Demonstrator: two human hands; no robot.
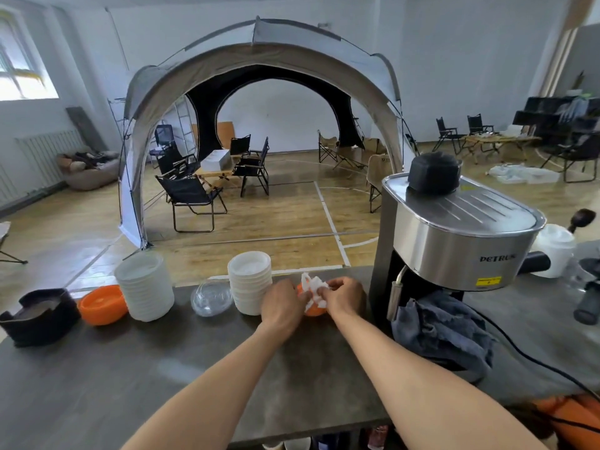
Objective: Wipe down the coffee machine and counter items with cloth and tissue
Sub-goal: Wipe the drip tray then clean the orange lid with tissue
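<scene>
Both hands meet near the counter's far edge. My left hand (281,303) grips a small orange bowl (314,311), mostly hidden behind the fingers. My right hand (344,295) presses a crumpled white tissue (313,289) against that bowl. To the right stands the steel coffee machine (454,241) with a black cap on top. A blue-grey cloth (444,332) lies bunched on its drip tray under the spout, touched by neither hand.
On the dark counter (194,378), left of the hands: a stack of white bowls (250,284), a clear lid (211,297), a taller white stack (144,287), an orange bowl (102,303), a black holder (39,316). A black power cord (519,349) trails right.
</scene>
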